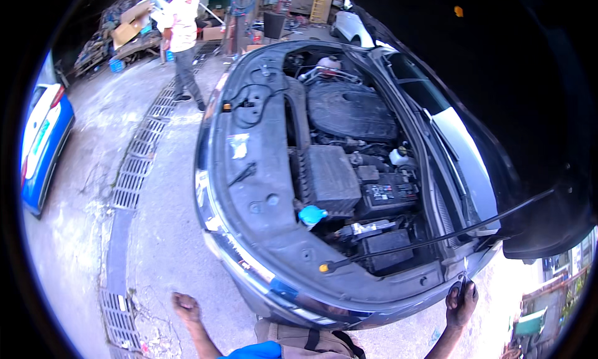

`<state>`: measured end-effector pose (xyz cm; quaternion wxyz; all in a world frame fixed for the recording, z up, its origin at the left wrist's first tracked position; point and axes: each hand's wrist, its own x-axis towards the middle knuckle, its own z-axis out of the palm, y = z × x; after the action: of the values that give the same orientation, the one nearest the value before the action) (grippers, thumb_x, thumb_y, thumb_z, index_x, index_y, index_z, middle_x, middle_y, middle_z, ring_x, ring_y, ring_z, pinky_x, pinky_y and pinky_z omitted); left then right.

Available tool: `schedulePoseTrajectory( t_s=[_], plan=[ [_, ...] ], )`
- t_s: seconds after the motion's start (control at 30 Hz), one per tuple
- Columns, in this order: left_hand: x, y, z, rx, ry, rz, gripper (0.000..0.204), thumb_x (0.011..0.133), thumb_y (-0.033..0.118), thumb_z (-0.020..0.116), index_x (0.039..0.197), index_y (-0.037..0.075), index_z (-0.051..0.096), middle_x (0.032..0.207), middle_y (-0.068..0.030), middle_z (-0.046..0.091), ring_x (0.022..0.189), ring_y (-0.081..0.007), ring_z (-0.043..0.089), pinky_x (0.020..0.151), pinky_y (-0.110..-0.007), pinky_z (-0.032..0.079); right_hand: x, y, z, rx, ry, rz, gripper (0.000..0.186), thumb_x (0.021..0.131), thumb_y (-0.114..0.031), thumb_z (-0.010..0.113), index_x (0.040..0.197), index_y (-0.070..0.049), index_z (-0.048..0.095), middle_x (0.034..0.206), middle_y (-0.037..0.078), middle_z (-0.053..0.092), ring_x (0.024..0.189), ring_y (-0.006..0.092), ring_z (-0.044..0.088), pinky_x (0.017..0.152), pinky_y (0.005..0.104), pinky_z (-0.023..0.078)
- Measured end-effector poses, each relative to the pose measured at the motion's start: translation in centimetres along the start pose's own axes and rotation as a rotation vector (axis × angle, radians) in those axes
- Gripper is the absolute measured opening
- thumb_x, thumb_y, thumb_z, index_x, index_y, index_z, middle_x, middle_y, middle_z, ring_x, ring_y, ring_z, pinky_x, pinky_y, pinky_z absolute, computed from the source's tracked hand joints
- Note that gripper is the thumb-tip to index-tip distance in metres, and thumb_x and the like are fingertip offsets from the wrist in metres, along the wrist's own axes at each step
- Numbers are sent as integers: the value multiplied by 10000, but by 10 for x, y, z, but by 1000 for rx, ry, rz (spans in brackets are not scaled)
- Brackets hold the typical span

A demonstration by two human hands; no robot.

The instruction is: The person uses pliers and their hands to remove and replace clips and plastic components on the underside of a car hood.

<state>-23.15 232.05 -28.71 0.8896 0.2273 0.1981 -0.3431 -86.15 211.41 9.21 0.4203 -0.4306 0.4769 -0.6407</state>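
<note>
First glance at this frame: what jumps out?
The big dark engine cover sits upper centre; the raised hood fills the upper right. A bright blue cap pops out just below the picture's middle. At lower right, the right hand holds a small dark object by the car.

Worn on the head, one wide fisheye camera looks down across the car [333,174] from close beside it, hands [461,304] near the lower edge.

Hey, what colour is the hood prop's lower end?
The lower end is yellow; best in head view.
</note>
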Motion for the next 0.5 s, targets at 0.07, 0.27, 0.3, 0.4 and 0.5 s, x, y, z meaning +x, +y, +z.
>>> schedulePoseTrajectory(
  t_s=[0.07,0.27,0.3,0.4,0.5],
  plan=[
    [-29,-19,-33,-2,131,-112,284,965,282,507,709,162,513,462,59,310,378,-78,276,351,-235,244,-12,9,7,124,-142,35,415,985,-401,552,903,6,522,628,93,561,388,87,407,347,206,315],
    [-33,3,-32,335,215,-322,264,927,297,606,708,172,527,474,64,325,382,-76,301,356,-245,275,-34,35,54,165,-499,93,518,907,-389,671,1118,75,576,665,185,605,446,171,497,380,250,370],
    [-20,33,-32,323,211,-247,283,933,303,601,698,171,515,476,65,317,384,-75,300,356,-240,270,-39,40,63,178,-485,101,521,894,-386,688,1105,79,587,670,192,610,451,177,506,386,256,378],
    [9,155,-56,172,249,148,180,960,343,571,899,179,616,490,71,250,389,-58,266,343,-231,239,-48,48,74,189,-476,134,528,858,-380,730,1069,91,616,679,210,621,467,190,528,407,269,403],
    [4,225,-67,479,502,153,254,958,411,564,995,166,619,487,69,248,389,-55,263,348,-230,221,-48,50,69,173,-519,210,552,830,-390,759,1026,111,634,681,219,625,483,198,547,429,280,431]
  ],
)
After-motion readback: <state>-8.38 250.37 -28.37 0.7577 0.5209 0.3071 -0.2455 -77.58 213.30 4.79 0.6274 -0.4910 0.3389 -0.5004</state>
